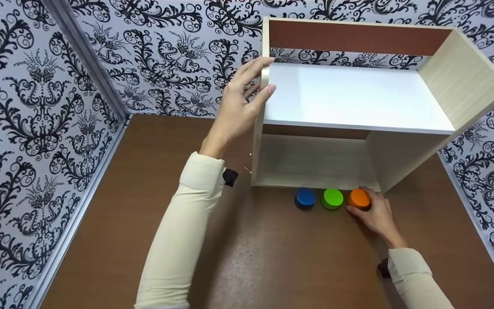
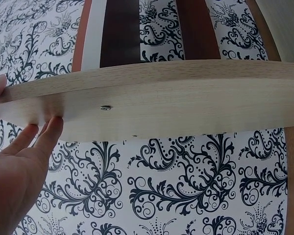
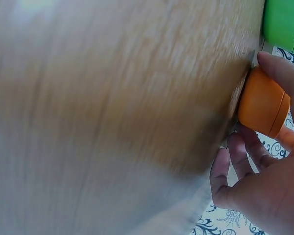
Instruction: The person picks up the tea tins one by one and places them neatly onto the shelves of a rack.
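My left hand [image 1: 239, 101] holds the upper left side panel [image 2: 176, 103] of a small wooden shelf unit. In the left wrist view its fingertips press the panel's pale outer face, which bears a small screw. Down at the front of the unit, my right hand [image 1: 378, 214] grips an orange round container [image 1: 359, 199] between thumb and fingers. The right wrist view shows this orange container [image 3: 262, 103] on the brown tabletop, a seam running round it. Beside it stand a matching green container [image 1: 332, 198] and a blue one [image 1: 305, 198], all in one row along the unit's front edge.
The unit has a white middle shelf [image 1: 354, 96], a pale bottom board [image 1: 311, 161] and a right side panel [image 1: 465, 77] with a rounded corner. Patterned wall panels [image 1: 165, 64] enclose the brown table [image 1: 272, 266] at the back and both sides.
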### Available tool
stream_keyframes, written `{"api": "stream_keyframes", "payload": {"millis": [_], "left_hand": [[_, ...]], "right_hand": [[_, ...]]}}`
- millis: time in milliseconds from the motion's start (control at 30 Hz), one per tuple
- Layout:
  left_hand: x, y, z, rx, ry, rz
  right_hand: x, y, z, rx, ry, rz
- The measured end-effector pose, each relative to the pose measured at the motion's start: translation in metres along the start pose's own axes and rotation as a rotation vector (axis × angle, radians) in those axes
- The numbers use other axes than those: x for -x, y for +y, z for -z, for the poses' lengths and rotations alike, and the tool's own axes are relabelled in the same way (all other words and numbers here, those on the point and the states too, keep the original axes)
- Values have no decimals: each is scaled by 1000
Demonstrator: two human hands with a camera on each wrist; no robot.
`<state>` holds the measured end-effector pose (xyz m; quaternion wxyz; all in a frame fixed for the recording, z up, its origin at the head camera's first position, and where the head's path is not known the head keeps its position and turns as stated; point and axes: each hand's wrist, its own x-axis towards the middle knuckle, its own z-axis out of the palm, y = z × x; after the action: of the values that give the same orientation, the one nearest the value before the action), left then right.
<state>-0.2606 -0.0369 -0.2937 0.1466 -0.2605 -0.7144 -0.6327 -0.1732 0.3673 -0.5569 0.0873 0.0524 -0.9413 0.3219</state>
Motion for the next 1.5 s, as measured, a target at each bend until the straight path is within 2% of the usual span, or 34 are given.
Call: {"api": "stream_keyframes", "payload": {"millis": [233, 600, 1167, 1500], "left_hand": [[0, -1, 0, 4, 0, 5], [0, 2, 0, 12, -4, 12], [-1, -1, -1, -9, 3, 4], [0, 1, 0, -3, 7, 13]], "right_hand": [[2, 0, 1, -3, -6, -3], [7, -8, 12, -27, -33, -56], [12, -42, 36, -57, 41, -44], [13, -71, 48, -76, 76, 13]]}}
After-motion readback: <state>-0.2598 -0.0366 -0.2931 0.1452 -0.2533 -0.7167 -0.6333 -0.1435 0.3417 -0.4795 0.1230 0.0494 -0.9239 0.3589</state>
